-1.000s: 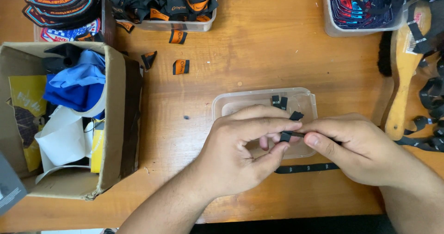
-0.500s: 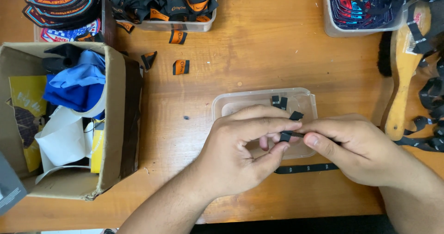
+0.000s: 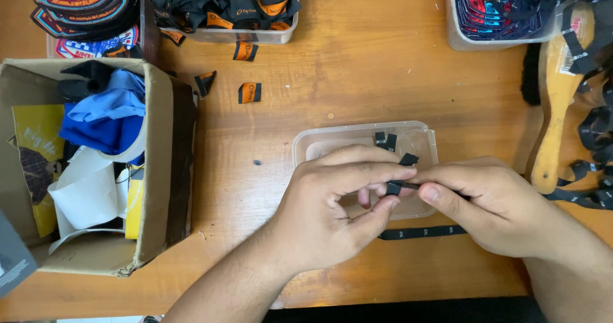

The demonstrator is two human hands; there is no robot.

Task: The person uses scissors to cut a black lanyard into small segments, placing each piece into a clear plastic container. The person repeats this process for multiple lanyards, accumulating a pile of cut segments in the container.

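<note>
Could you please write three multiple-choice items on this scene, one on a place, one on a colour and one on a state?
1. Where is the brown cardboard box?
A. left of the hands
B. right of the hands
C. inside the tub

2. What colour is the narrow woven strip pinched between the left hand and the right hand?
A. white
B. black
C. green

3. What state is the clear plastic tub beneath the hands in?
A. lidded
B. overturned
C. open, holding a few small black pieces

Answers: 1 A, it stands at the table's left edge; 2 B, the strip shows black between the fingertips; 3 C, no lid covers it.
</note>
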